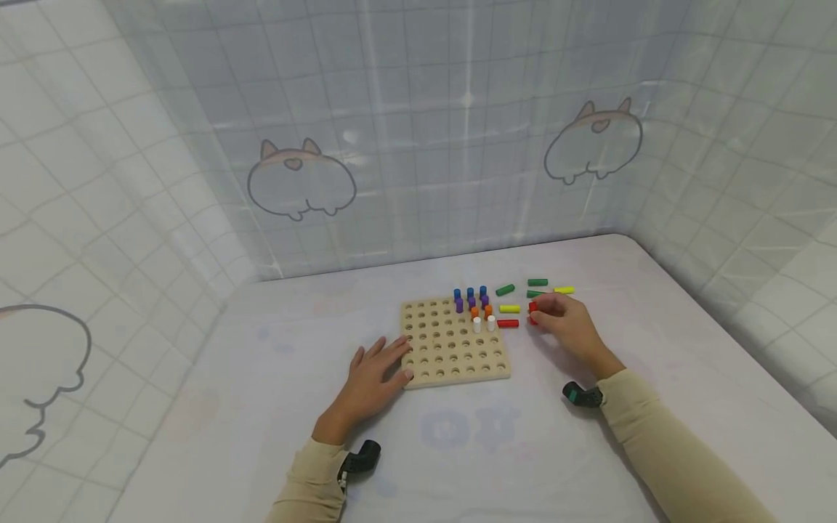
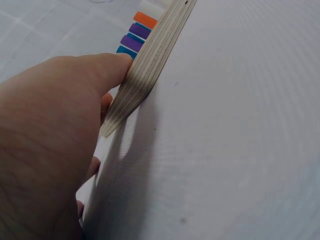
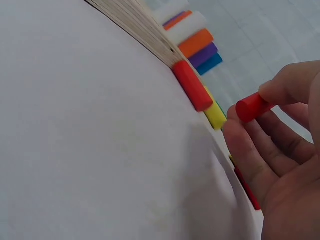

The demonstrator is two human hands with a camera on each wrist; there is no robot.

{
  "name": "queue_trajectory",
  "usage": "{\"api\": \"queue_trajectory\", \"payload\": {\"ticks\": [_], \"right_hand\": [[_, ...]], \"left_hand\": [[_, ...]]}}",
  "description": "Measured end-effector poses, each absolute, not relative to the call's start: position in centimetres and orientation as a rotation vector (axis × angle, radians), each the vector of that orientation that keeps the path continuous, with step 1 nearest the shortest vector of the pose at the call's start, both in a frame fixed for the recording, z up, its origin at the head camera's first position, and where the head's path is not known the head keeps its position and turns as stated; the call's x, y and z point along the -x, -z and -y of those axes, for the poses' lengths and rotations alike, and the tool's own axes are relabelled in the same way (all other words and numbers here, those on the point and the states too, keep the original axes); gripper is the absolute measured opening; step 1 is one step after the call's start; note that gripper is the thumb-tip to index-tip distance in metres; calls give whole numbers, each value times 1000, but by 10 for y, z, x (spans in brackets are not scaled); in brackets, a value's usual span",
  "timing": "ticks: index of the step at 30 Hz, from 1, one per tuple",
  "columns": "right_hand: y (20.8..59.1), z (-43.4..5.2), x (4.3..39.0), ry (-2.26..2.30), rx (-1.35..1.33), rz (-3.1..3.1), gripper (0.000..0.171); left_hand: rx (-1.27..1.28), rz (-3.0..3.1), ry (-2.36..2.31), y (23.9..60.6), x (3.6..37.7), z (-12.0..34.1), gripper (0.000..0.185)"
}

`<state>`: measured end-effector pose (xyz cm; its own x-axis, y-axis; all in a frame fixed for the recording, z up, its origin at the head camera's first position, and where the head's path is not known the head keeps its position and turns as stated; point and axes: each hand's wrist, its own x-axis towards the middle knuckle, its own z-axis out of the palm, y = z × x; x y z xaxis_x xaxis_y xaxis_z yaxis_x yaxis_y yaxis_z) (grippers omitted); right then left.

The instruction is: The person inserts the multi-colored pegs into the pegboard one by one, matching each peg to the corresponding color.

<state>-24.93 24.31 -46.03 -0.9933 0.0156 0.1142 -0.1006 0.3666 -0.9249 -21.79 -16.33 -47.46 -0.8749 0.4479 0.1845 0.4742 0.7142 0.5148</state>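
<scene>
My right hand (image 1: 569, 323) pinches a red peg (image 3: 252, 106) between thumb and fingertips, just right of the square wooden pegboard (image 1: 451, 349). My left hand (image 1: 373, 374) rests at the board's left edge, fingers spread and relaxed, with the thumb (image 2: 115, 70) on the rim. Upright in the board's upper right holes stand blue pegs (image 1: 470, 293), purple pegs (image 1: 460, 306), orange pegs (image 1: 488, 311) and two white pegs (image 1: 491, 323). A second red peg (image 1: 508, 323) lies on the table against the board's right edge. Another red piece (image 3: 247, 190) shows beyond the right fingers.
Green pegs (image 1: 538, 282) and yellow pegs (image 1: 509, 309) lie loose on the white-covered table (image 1: 294, 349), right of the board. A tiled-pattern curtain (image 1: 445, 181) hangs behind and at both sides. A dark wrist camera (image 1: 582, 394) sits at the right cuff.
</scene>
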Motion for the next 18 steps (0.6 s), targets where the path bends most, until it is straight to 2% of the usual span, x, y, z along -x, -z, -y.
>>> {"api": "queue_trajectory", "payload": {"ticks": [18], "right_hand": [[459,-215,245,-1739,-233,2559,32]], "left_hand": [[792,2883,873,474,218,164,58]]}}
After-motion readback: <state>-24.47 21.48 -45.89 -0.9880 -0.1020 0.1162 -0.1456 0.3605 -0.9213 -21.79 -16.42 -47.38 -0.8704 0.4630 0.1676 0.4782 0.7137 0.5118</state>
